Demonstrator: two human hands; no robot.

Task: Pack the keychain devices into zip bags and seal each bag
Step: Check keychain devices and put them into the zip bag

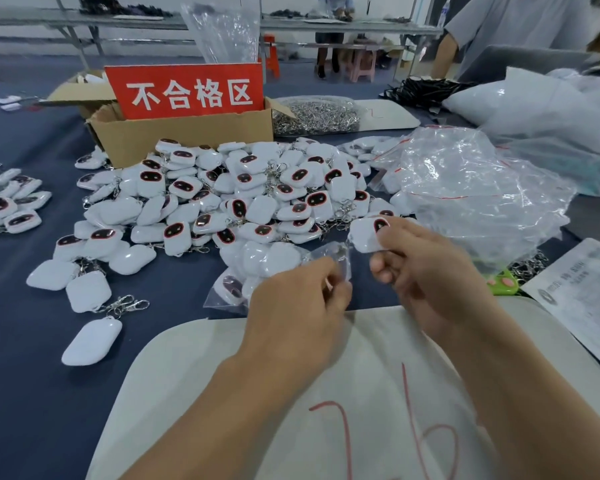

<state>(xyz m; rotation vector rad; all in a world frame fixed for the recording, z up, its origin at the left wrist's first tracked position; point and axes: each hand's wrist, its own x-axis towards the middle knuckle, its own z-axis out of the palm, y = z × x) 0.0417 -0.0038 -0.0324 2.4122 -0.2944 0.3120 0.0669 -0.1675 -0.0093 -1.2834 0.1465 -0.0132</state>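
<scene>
A big heap of white keychain devices (222, 199) with dark oval faces and metal clasps covers the blue table in the middle. My right hand (426, 268) pinches one white keychain device (366, 233) just above the table. My left hand (298, 299) pinches the mouth of a small clear zip bag (336, 258), held right beside that device. Bagged devices (236, 282) lie in front of the heap, under my left hand. A crumpled pile of clear zip bags (471, 188) sits at the right.
A cardboard box (184, 133) with a red sign (187, 90) stands behind the heap. Loose metal clasps (316, 116) lie behind it. A white board with red writing (326, 393) lies under my arms, printed paper (582, 299) at right. More devices (7, 202) sit far left. Another person (499, 26) stands at the back right.
</scene>
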